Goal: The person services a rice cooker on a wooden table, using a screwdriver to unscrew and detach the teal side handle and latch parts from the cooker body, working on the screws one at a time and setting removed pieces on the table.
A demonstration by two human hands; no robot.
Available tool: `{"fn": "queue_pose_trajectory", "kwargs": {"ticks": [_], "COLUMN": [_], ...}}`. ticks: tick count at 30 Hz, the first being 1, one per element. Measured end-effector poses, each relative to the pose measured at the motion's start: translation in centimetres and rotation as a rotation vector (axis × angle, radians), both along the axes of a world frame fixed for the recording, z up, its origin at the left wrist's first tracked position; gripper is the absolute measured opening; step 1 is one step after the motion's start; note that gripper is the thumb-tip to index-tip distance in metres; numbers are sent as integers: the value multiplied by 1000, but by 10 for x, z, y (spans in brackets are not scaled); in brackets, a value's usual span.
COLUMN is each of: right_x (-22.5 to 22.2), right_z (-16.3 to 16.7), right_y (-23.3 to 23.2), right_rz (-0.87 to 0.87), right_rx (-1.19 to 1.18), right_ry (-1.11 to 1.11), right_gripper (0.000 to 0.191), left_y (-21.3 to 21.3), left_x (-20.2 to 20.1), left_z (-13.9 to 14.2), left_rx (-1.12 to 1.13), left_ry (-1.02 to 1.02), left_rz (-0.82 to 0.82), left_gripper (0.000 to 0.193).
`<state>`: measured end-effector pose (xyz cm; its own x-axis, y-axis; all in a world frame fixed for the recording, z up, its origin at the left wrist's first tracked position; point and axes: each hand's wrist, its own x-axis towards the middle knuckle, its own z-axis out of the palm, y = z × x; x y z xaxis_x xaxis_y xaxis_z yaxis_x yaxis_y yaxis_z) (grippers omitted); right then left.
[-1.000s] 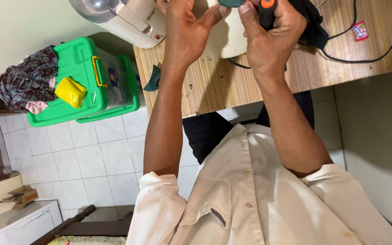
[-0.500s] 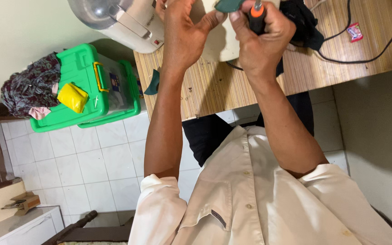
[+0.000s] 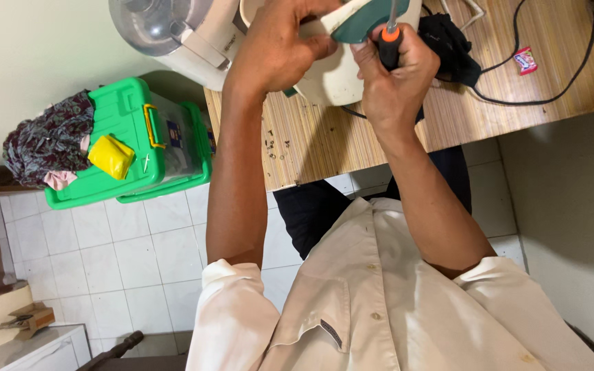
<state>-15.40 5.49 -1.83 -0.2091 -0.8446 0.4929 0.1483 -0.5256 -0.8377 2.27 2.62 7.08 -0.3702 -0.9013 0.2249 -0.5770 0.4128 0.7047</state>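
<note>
Head view: The left hand (image 3: 276, 51) is closed around a cream appliance (image 3: 335, 72) with a teal panel, holding it above the wooden table (image 3: 393, 124) at the far edge of the scene. The right hand (image 3: 397, 86) grips a screwdriver (image 3: 388, 45) with a black and orange handle, its shaft pointing at the appliance. Small screws (image 3: 273, 144) lie on the table, left of the hands. A black cable (image 3: 551, 96) runs along the right. A green storage box (image 3: 139, 144) stands on the tiled floor, left.
</note>
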Motion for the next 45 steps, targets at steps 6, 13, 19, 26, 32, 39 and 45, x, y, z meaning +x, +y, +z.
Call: {"fn": "queue_pose_trajectory", "kwargs": {"ticks": [6,13,19,26,32,39,45], "right_x": [-21,-22,-27,-41,-60,-79,-84], "right_z": [-5,-13,-14,-15,-21,-40,-60], "right_y": [6,4,3,4,11,26,42], "right_rz": [16,108,222,298,288,357,373], "right_rx": [25,115,296,293,328,266,291], "right_ry": [115,-142,-396,-333,-210,-183,-179], "right_gripper": [24,24,24,25,31,52,53], "left_y": [-8,-14,-13,-4,6,24,14], "left_x": [-11,-18,-18,-22,-37,-53,-61], "left_z": [13,10,11,10,3,-19,-46], "left_rx": [133,305,342,304,289,330,435], "left_ry": [32,114,59,72,-71,62,38], "left_rz": [-230,-276,-305,-385,-319,-382,-413], "left_gripper": [23,24,22,20,19,20,8]}}
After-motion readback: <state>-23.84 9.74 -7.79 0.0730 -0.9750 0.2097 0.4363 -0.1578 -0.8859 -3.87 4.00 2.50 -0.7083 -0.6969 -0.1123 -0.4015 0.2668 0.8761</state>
